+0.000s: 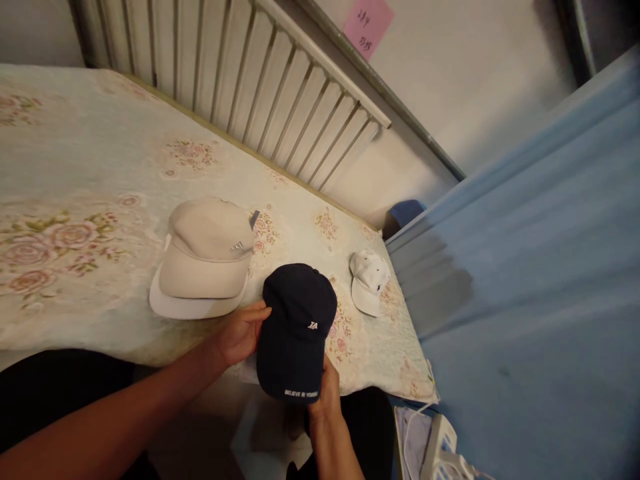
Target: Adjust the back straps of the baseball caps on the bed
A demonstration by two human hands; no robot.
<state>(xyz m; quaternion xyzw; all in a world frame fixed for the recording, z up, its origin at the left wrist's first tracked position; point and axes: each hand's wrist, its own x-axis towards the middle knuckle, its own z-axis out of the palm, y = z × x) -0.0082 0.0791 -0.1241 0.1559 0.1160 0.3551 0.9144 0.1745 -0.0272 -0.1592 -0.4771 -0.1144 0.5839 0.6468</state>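
A dark navy baseball cap [295, 320] with a small white emblem and white lettering on its brim is held up in front of me. My left hand [243, 333] grips its left side, thumb on top and the other fingers hidden underneath. On the lower right, my right hand [327, 383] holds the brim's edge, its fingers mostly hidden behind the cap. Left of it, a beige cap [210, 247] lies on the bed, stacked over another cap whose white brim [185, 303] shows below. Farther right rests a small white cap [370, 277] with a dark mark.
The floral bedspread [125, 160] spreads beneath the caps. A slatted metal rail [260, 87] runs along the wall behind it, under a pink note [369, 27]. At right hangs a blue curtain [525, 267]. A white power strip [440, 443] with cables sits at lower right.
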